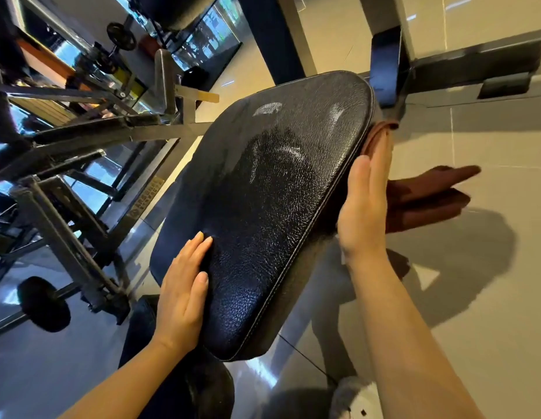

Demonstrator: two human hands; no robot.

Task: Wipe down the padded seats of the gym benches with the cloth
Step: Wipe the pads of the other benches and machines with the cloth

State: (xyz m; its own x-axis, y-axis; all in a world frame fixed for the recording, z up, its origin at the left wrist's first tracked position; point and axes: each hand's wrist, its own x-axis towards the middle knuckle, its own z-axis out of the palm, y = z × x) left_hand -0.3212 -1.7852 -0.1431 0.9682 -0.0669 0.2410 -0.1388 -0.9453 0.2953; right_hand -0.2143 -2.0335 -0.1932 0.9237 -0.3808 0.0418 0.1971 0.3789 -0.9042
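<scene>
A black padded leather seat (272, 207) fills the middle of the head view, with damp streaks across its upper part. My left hand (181, 294) lies flat on the seat's lower left edge, fingers straight. Along the seat's right side, my right hand (364, 207) presses a brown cloth (381, 131) against the edge with straight fingers. Part of the cloth (426, 201) hangs out to the right beyond the hand. The rest of the cloth is hidden behind the hand and the seat.
A steel bench frame (82, 137) and barbell rack stand at the left, with a black roller pad (42, 303) low on the left. A dark upright post (387, 65) rises behind the seat. Glossy beige floor tiles (474, 282) spread to the right. A second dark pad (178, 388) sits below.
</scene>
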